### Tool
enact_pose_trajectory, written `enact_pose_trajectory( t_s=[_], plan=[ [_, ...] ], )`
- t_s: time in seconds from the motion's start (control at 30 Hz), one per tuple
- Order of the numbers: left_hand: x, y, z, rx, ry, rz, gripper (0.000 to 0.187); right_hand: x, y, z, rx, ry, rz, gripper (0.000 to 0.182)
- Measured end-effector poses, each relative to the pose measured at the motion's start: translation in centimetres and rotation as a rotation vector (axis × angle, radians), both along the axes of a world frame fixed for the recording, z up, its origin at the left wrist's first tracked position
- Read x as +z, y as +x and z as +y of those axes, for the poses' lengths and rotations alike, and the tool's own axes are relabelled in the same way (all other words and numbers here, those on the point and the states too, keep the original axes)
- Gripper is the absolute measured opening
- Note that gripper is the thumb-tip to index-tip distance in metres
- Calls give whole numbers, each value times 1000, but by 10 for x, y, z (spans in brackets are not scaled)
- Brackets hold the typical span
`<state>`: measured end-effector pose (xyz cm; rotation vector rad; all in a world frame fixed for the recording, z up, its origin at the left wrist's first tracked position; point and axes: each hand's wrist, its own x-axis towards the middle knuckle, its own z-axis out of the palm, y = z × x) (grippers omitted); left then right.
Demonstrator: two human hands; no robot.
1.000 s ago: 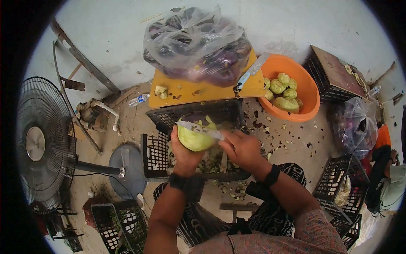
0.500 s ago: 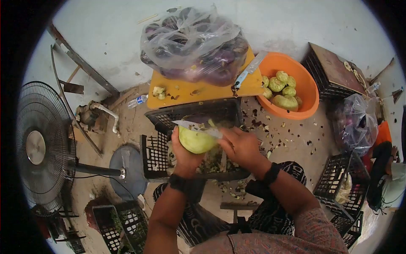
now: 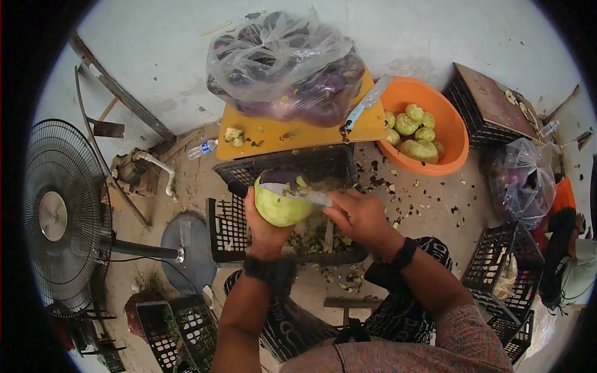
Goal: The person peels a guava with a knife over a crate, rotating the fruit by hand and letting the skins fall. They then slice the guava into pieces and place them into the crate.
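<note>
My left hand point(image 3: 266, 225) is wrapped around a round, mostly peeled eggplant point(image 3: 278, 206), its flesh pale green with dark purple skin left on the far side. In my right hand point(image 3: 360, 217) is a knife point(image 3: 318, 198), gripped by its handle. The blade lies across the top of the eggplant, with bits of peel stuck on it. Beneath both hands is a black plastic crate point(image 3: 221, 233) holding peelings.
A clear bag of purple eggplants point(image 3: 286, 68) and a cleaver point(image 3: 370, 102) rest on a yellow board point(image 3: 261, 146). Peeled eggplants fill part of an orange basin point(image 3: 457, 146). A standing fan point(image 3: 53, 214) is on the left; black crates point(image 3: 504, 267) stand at right.
The eggplant and my left hand have shifted slightly left and turned, showing more purple skin at the top. The knife blade is now lower and farther right.
</note>
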<state>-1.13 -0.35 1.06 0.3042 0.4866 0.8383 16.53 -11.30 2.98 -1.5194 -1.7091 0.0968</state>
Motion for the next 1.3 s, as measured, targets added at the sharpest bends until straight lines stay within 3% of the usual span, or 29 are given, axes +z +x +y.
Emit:
enact_pose_trajectory(
  t_s=[0.6,0.9,0.97,1.3],
  plan=[
    [-19,-3,-2,-29,103,39,61,5,-8,9,-50,-11,-11,20],
    [-7,7,-11,-35,28,0,60,7,1,15,-99,-31,221,18],
    [0,6,-8,-17,-43,-1,63,6,3,8,-3,-52,24,21],
    [-4,-1,1,-3,-15,3,69,4,-2,-1,30,1,-25,25]
  ],
)
